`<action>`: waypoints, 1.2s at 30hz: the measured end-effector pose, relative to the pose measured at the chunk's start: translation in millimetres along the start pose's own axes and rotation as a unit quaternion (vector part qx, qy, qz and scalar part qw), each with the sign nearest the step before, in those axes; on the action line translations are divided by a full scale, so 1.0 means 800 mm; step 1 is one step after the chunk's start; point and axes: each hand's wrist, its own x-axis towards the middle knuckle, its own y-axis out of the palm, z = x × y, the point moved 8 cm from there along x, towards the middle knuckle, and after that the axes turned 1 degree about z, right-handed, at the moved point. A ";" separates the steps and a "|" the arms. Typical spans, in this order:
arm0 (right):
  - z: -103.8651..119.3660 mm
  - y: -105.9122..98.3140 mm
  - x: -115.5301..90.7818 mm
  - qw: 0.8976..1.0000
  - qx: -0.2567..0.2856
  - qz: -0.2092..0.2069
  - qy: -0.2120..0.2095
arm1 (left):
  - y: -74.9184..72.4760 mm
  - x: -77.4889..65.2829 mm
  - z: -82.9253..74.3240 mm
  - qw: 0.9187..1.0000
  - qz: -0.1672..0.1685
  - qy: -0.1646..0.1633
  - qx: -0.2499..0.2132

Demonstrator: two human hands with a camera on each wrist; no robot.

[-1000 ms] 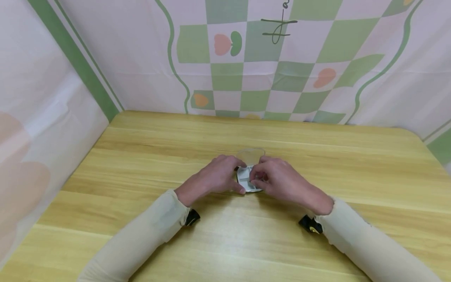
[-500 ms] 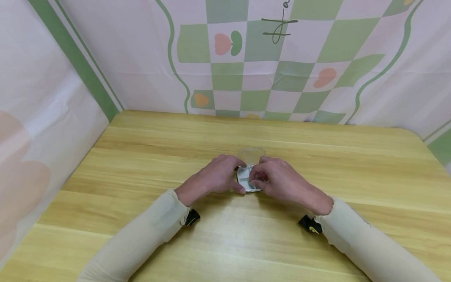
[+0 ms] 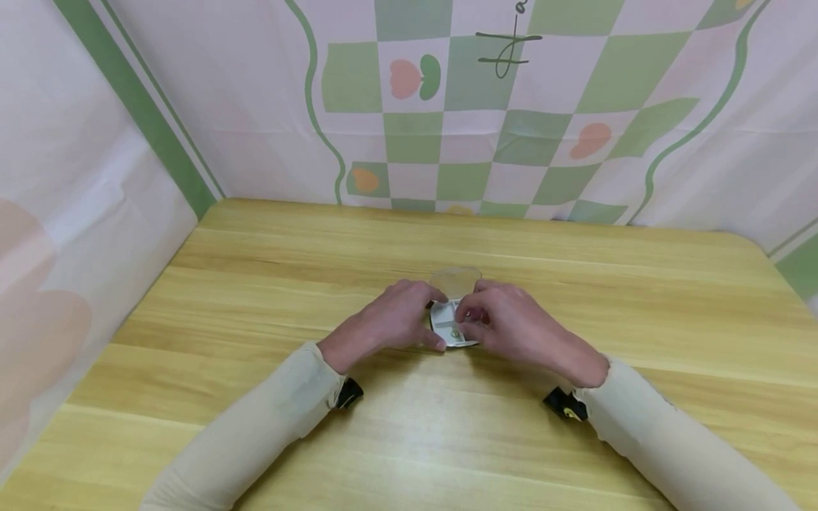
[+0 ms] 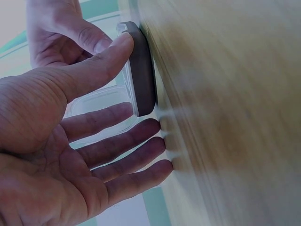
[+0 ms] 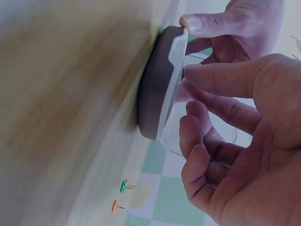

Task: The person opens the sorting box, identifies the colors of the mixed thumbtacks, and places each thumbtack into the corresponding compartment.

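A small compartmented box point(image 3: 444, 314), white inside with a dark outer shell point(image 4: 143, 70), lies on the table. Its clear lid point(image 3: 455, 282) is flipped back on the far side. My left hand point(image 3: 401, 316) grips the box's left edge between thumb and index finger, the other fingertips touching the table. Over the right part of the box is my right hand point(image 3: 511, 323), its thumb and index tips slightly apart inside the rim. A tiny yellow-green piece point(image 3: 456, 333), perhaps a thumbtack, lies in the near-left compartment. My right hand hides the right compartments.
A green thumbtack point(image 5: 123, 186) and an orange thumbtack point(image 5: 115, 206) sit on the table in the right wrist view, points up. The wooden table point(image 3: 307, 255) meets a patterned cloth wall point(image 3: 409, 138) at its back.
The right fingers have loosened and shifted slightly right. A tiny yellow-green piece now shows in the near-left compartment. The left hand and the box have stayed put.
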 end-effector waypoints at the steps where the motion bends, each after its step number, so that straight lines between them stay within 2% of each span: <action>1: 0.000 -0.001 0.000 1.000 0.001 -0.001 0.001 | 0.000 0.000 0.000 1.000 0.000 0.000 0.001; 11: -0.008 -0.017 -0.002 1.000 0.005 -0.010 0.023 | -0.001 0.000 -0.001 1.000 0.000 -0.001 0.004; 26: -0.028 -0.051 -0.003 0.998 -0.027 -0.043 0.036 | -0.001 0.001 0.000 1.000 -0.002 -0.016 0.006; 36: -0.049 -0.056 -0.002 0.996 -0.050 -0.031 0.063 | -0.001 0.000 -0.001 1.000 0.000 -0.020 0.005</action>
